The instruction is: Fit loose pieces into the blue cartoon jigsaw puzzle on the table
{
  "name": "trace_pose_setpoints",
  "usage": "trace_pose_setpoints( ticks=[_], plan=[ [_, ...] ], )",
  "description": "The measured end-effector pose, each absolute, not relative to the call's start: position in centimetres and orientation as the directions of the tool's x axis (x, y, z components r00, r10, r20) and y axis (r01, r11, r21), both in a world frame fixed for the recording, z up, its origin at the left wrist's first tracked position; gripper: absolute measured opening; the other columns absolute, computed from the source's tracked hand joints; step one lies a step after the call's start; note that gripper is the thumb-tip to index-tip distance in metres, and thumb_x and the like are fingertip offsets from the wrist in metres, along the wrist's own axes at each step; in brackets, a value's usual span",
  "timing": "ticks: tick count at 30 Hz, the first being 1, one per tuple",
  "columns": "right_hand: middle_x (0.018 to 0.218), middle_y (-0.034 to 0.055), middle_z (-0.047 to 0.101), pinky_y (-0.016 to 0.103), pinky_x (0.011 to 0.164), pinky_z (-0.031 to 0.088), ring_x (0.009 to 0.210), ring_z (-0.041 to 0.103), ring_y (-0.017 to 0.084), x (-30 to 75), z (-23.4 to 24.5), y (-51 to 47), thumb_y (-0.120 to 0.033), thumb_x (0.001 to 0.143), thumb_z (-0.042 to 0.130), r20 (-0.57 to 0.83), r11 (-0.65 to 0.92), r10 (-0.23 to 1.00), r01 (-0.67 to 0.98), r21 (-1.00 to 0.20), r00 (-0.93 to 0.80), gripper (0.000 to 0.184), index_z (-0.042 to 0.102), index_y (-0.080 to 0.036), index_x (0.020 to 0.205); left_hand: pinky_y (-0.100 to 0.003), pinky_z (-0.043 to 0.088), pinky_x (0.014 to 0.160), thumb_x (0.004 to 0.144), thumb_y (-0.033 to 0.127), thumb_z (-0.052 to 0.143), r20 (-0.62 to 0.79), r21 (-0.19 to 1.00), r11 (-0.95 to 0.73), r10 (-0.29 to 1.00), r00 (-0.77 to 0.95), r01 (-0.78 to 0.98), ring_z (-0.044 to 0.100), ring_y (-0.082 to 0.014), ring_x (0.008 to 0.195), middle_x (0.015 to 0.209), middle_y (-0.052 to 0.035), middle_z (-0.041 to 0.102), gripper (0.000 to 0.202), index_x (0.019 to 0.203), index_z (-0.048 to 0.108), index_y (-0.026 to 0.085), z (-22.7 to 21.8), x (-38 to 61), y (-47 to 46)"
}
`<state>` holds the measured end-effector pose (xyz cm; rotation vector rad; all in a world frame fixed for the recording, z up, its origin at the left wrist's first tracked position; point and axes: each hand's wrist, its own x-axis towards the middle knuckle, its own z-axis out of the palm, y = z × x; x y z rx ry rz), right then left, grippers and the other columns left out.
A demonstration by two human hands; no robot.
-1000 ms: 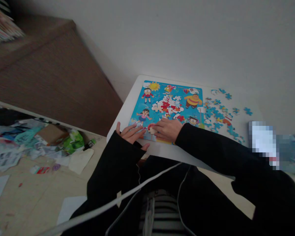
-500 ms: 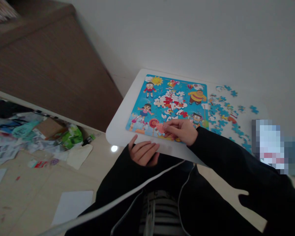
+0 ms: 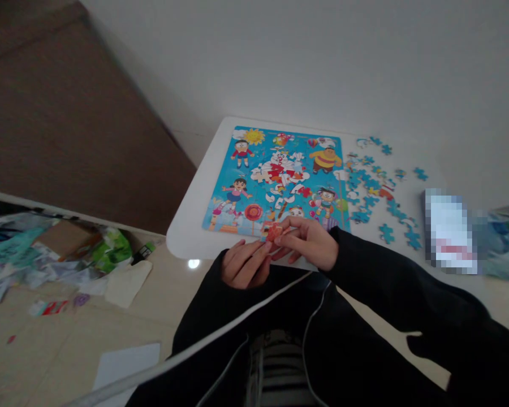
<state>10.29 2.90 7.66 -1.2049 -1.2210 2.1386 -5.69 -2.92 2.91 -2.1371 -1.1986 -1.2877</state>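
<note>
An orange-red puzzle piece (image 3: pixel 274 232) is pinched between the thumb and fingers of my right hand (image 3: pixel 309 242), just over the front edge of the board. My left hand (image 3: pixel 245 264) meets it from the left, its fingers close together and the tips on the piece's lower edge. Behind both hands lies the blue jigsaw puzzle (image 3: pixel 220 195), with cartoon figures around its sides. Several loose pieces are heaped in its middle, some with their white side showing.
More loose blue pieces (image 3: pixel 371 183) are scattered right of the puzzle on the white table (image 3: pixel 186 226). A blurred-out phone-like object (image 3: pixel 452 232) lies farther right. A brown cabinet (image 3: pixel 76 113) stands at the left, with bags and papers on the floor below. A white cable (image 3: pixel 220 325) crosses my lap.
My right hand has drawn the orange-red piece back toward me, off the puzzle's lower part. My left fingers have come up to it. The view has shifted slightly to the right.
</note>
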Motion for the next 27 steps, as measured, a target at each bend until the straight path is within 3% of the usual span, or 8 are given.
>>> trace_pose_setpoints(
  ticks=[4, 8, 11, 16, 21, 27],
  plan=[
    [0.067, 0.0014, 0.068, 0.017, 0.041, 0.043, 0.056, 0.064, 0.010, 12.9, 7.1, 1.0, -0.045, 0.077, 0.062, -0.316, -0.312, 0.800, 0.096, -0.945, -0.510, 0.029, 0.049, -0.020, 0.072, -0.024, 0.053, 0.073, 0.080, 0.013, 0.055, 0.868, 0.090, -0.656, 0.420, 0.264, 0.750, 0.065, -0.0118, 0.074, 0.083, -0.0015, 0.069, 0.034, 0.114, 0.058, 0.020, 2.8, -4.0, -2.0],
    [0.066, 0.0012, 0.068, 0.020, 0.048, 0.045, 0.051, 0.059, 0.008, 16.9, 7.2, 0.0, -0.044, 0.082, 0.055, -0.171, -0.079, 0.926, 0.269, -0.960, -0.336, 0.026, 0.053, -0.020, 0.072, -0.029, 0.050, 0.083, 0.080, 0.013, 0.056, 0.826, 0.162, -0.751, 0.458, 0.328, 0.640, 0.064, -0.0133, 0.081, 0.089, -0.0056, 0.069, 0.026, 0.106, 0.060, 0.017, 2.8, -2.1, -1.0],
    [0.058, -0.0004, 0.065, 0.020, 0.046, 0.040, 0.045, 0.055, 0.008, 20.4, 7.1, -0.3, -0.040, 0.082, 0.054, -0.127, -0.043, 0.979, 0.457, -0.889, -0.156, 0.023, 0.053, -0.020, 0.070, -0.032, 0.047, 0.085, 0.077, 0.011, 0.061, 0.769, 0.125, -0.807, 0.446, 0.458, 0.577, 0.064, -0.0165, 0.084, 0.093, -0.0087, 0.069, 0.028, 0.104, 0.060, 0.013, 2.7, -1.4, 0.1],
    [0.049, -0.0014, 0.061, 0.021, 0.047, 0.038, 0.043, 0.053, 0.009, 24.4, 5.7, -0.8, -0.036, 0.083, 0.051, -0.141, -0.140, 0.989, 0.645, -0.751, 0.049, 0.023, 0.057, -0.019, 0.068, -0.033, 0.045, 0.081, 0.078, 0.013, 0.060, 0.789, 0.082, -0.807, 0.411, 0.456, 0.585, 0.064, -0.0182, 0.079, 0.086, -0.0067, 0.069, 0.017, 0.095, 0.064, 0.014, 2.1, -1.1, 1.5],
    [0.045, -0.0023, 0.057, 0.021, 0.048, 0.037, 0.043, 0.052, 0.009, 25.6, 5.2, -0.5, -0.038, 0.082, 0.053, -0.095, -0.088, 0.995, 0.783, -0.615, 0.037, 0.029, 0.061, -0.019, 0.061, -0.040, 0.044, 0.081, 0.079, 0.017, 0.061, 0.705, 0.081, -0.780, 0.485, 0.518, 0.620, 0.064, -0.0239, 0.084, 0.096, -0.0112, 0.067, 0.021, 0.100, 0.062, 0.014, 1.3, -1.2, 1.5],
    [0.060, 0.0002, 0.066, 0.021, 0.051, 0.042, 0.051, 0.058, 0.010, 29.2, 7.6, 1.6, -0.036, 0.083, 0.052, 0.135, 0.074, 0.991, 0.895, -0.440, -0.015, 0.025, 0.070, -0.021, 0.075, -0.041, 0.044, 0.081, 0.082, 0.021, 0.058, 0.661, 0.005, -0.774, 0.478, 0.579, 0.633, 0.064, -0.0262, 0.091, 0.104, -0.0138, 0.065, 0.024, 0.105, 0.061, 0.015, 0.3, -2.0, 1.7]
  ],
)
